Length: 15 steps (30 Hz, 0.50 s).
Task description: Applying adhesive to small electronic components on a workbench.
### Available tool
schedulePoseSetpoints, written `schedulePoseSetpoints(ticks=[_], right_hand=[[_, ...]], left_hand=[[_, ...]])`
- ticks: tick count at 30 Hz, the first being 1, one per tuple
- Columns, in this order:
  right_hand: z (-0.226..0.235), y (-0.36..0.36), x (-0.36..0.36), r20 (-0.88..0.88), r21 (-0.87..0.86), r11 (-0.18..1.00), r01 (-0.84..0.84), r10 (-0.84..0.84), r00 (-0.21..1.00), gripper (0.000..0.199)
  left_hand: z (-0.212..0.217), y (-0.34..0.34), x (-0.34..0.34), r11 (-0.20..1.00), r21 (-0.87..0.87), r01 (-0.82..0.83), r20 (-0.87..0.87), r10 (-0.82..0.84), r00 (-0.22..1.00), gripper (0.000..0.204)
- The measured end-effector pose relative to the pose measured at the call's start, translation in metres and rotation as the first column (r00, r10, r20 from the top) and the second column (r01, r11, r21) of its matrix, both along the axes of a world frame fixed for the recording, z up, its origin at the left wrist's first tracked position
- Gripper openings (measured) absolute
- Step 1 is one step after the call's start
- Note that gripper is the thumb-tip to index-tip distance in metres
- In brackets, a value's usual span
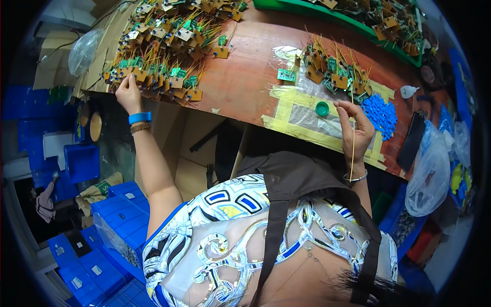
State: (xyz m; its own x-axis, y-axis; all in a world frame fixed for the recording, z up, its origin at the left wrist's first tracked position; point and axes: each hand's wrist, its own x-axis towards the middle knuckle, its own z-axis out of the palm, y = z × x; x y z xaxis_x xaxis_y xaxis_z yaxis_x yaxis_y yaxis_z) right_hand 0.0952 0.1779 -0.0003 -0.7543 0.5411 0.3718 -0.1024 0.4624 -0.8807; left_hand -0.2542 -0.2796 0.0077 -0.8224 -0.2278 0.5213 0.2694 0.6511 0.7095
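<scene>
At the left edge of the table, my left hand reaches to the front row of small brown circuit boards with green boards and thin wires on them. Its fingertips are pinched at a board's edge, and part of that board is hidden by them. On the right, my right hand holds a thin pale stick between thumb and fingers, tip up. Just beyond the tip lies a smaller heap of wired circuit boards. A small green round cap sits left of this hand, and a pile of blue pieces lies to its right.
Yellow tape frames a clear sheet on the reddish table. One green board lies apart. A green tray of boards stands at the back right. Plastic bags hang at the right; blue bins stand at the left.
</scene>
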Motion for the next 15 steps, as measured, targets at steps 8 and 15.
schedulePoseSetpoints(ticks=[8, 15], right_hand=[[-0.002, 0.003, -0.002, -0.025, -0.055, 0.999, -0.002, 0.001, 1.000, 0.015], [0.001, 0.004, 0.008, -0.076, -0.167, 0.960, -0.226, 0.216, 0.973, 0.048]], left_hand=[[0.012, 0.160, 0.105, 0.916, -0.279, 0.289, -0.191, -0.348, 0.918, 0.013], [-0.037, 0.294, 0.167, 0.510, -0.467, 0.723, 0.053, -0.799, 0.598, 0.038]])
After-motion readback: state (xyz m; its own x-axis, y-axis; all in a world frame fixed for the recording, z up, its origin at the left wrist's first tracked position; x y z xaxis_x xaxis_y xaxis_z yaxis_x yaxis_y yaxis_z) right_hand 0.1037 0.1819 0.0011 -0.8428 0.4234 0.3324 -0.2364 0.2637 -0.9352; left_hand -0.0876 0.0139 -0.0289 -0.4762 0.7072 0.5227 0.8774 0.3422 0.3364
